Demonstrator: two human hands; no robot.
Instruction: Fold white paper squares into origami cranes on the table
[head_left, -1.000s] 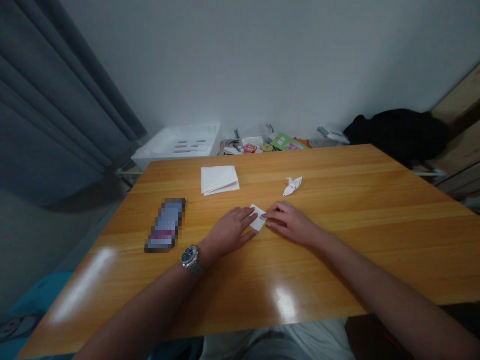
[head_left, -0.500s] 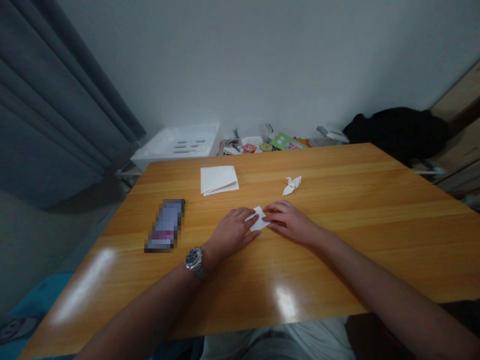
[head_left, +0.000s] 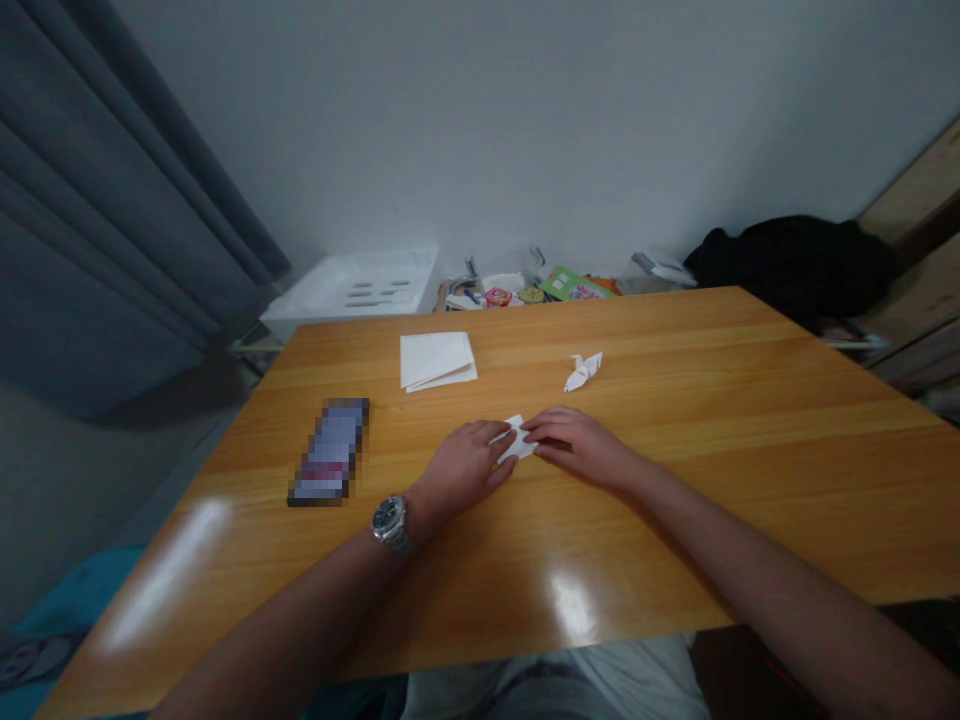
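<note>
A small white piece of folded paper [head_left: 517, 441] lies on the wooden table [head_left: 675, 400], partly covered by my fingers. My left hand [head_left: 466, 462], with a metal watch [head_left: 390, 517] at its wrist, holds it from the left, fingertips pressed on its surface. From the right, the bent fingers of my right hand [head_left: 581, 443] grip its edge; the exact finger contact is partly hidden. Just beyond the right hand rests a folded white paper bird [head_left: 583, 371].
Folded lined sheets [head_left: 438, 360] lie toward the back. A phone [head_left: 330, 452] with a blurred screen is at the left. Behind the table stand a white plastic basket [head_left: 360, 285], a green booklet [head_left: 574, 284] and a black cloth heap [head_left: 795, 265].
The fingers of my right hand have drawn slightly closer together and inward over the paper's right side. My left hand has barely shifted.
</note>
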